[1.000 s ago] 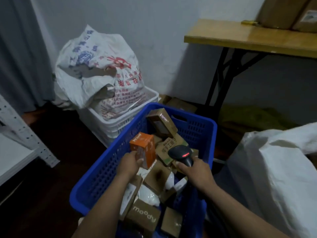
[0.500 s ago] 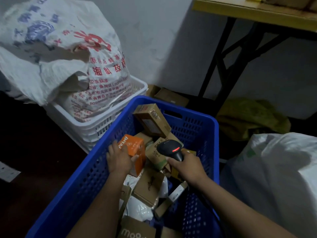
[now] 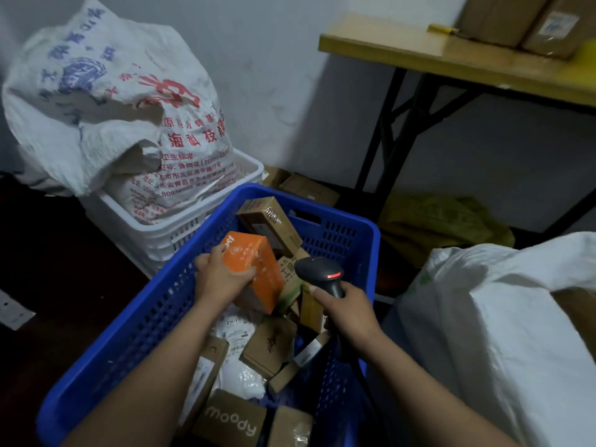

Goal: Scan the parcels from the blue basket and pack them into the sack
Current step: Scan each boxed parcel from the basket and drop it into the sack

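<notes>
Cardboard parcels, one printed "moody", fill the blue basket. Left hand: fingers clamped round the orange box, which sits tilted over the pile, inside the basket. Right hand: fingers wrapped on the handle of the scanner; red light on, head just beside the orange box. White sack stands right of the basket. Beyond, a white crate holds a printed bag. Farthest: wooden surface carrying brown boxes.
</notes>
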